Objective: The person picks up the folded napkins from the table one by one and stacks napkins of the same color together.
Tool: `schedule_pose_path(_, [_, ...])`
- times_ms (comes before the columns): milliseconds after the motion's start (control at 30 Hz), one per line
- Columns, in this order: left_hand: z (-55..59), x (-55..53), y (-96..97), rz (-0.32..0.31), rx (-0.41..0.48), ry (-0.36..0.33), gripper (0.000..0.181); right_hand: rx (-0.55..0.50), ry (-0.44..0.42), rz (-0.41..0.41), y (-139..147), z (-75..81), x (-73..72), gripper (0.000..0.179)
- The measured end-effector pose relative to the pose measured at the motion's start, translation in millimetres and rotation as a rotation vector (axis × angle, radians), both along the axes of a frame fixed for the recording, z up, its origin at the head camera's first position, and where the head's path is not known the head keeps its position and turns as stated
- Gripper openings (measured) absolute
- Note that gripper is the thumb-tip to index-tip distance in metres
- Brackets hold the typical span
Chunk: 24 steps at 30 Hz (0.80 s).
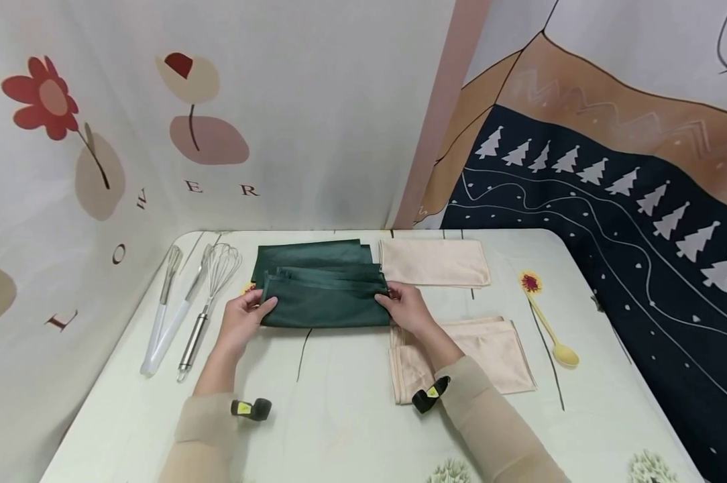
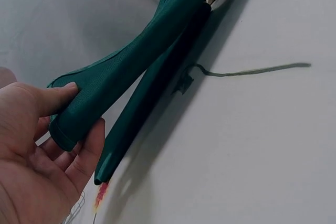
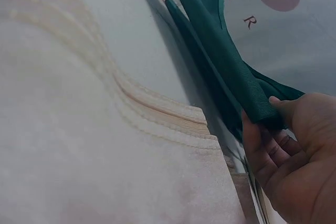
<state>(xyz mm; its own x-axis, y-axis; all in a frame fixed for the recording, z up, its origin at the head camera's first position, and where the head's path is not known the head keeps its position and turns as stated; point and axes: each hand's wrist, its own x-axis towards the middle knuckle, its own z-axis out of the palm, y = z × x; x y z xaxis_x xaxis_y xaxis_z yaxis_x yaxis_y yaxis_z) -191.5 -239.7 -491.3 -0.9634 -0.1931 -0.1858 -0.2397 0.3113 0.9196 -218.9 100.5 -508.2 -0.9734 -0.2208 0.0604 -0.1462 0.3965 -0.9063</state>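
Between my two hands hangs a folded dark green cloth point(image 1: 327, 305), raised a little off the table. My left hand point(image 1: 241, 318) pinches its left end between thumb and fingers, as the left wrist view also shows. At the right end, my right hand point(image 1: 408, 307) pinches the same cloth. Behind and beneath it lies a second folded green cloth point(image 1: 309, 253), partly covered. A folded cream cloth point(image 1: 434, 262) lies at the back right. Another folded cream cloth point(image 1: 490, 355) is under my right forearm, which hides part of it.
On the left lie a wire whisk point(image 1: 202, 329) and two white-handled utensils point(image 1: 160, 329), point(image 1: 176, 322). A yellow spoon point(image 1: 565, 355) rests on the right side of the table point(image 1: 339, 429). Printed curtains hang behind the table's back edge.
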Motion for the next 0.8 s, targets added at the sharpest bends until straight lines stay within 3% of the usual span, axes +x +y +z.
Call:
schedule_pose_path(133, [0.9, -4.7, -2.9, -0.008, -0.004, 0.002, 0.046, 0.025, 0.04, 0.001, -4.0, 1.7, -7.6, 0.01])
schedule_pose_path(433, [1.6, -17.7, -5.4, 0.026, 0.0, 0.013, 0.044, -0.001, 0.03, 0.015, -8.7, 6.8, -25.3, 0.009])
schedule_pose_path(800, [4.5, -31.5, -6.7, 0.017, 0.0, 0.008, 0.048, 0.061, 0.012, 0.008, -12.9, 12.9, -43.5, 0.013])
